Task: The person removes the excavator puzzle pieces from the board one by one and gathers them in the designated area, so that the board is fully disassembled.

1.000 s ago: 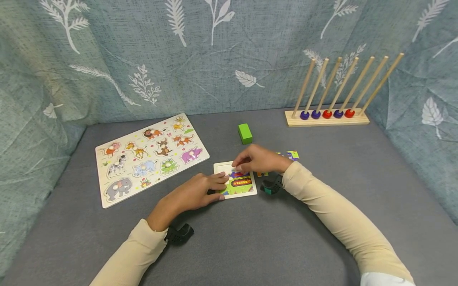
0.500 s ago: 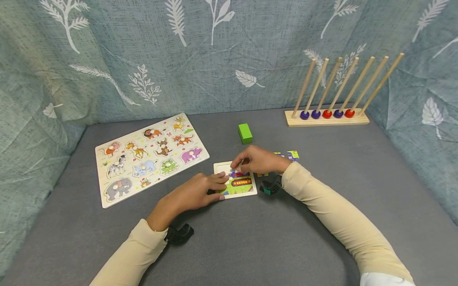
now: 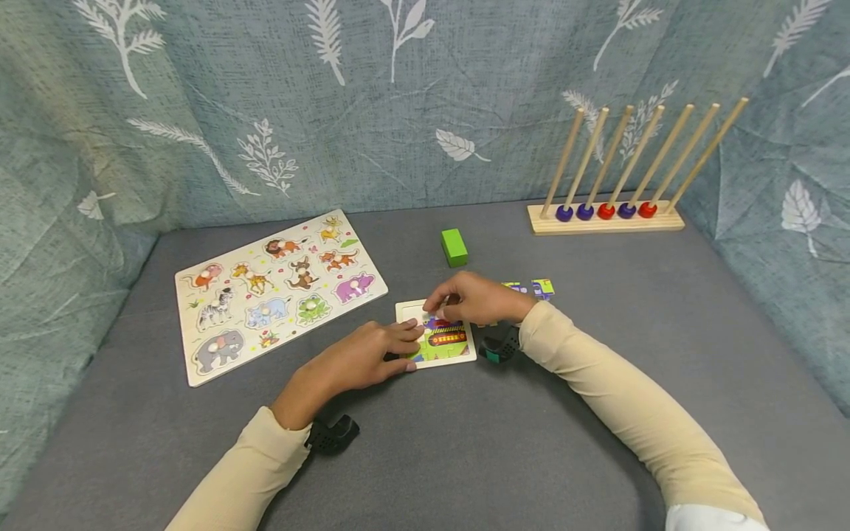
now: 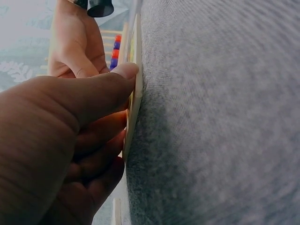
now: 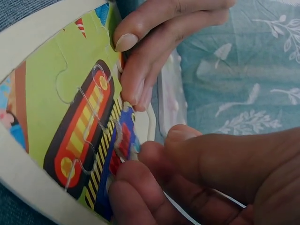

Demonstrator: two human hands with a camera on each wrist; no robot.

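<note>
A small wooden-framed puzzle (image 3: 458,361) lies on the table, with a tracked vehicle (image 5: 89,126) pictured on its fitted pieces. Extended fingers of the left hand (image 3: 361,355) rest on the puzzle's left part, its thumb on the near edge; in the left wrist view the thumb of that hand (image 4: 61,122) lies over the frame's rim (image 4: 138,89). Over the puzzle's upper part, the right hand (image 3: 478,296) pinches a blue-and-red piece (image 5: 125,133) between thumb and fingers, seen in the right wrist view. Its fingertips partly hide that piece.
Loose puzzle pieces (image 3: 542,288) lie right of the frame, partly behind the right hand. A green block (image 3: 454,248) stands beyond it. An animal peg board (image 3: 302,291) lies at left, and a rack of wooden pegs with beads (image 3: 607,226) stands at back right.
The right hand has shifted slightly left over the puzzle, showing a little more of the loose pieces behind it. The left hand has stayed in place.
</note>
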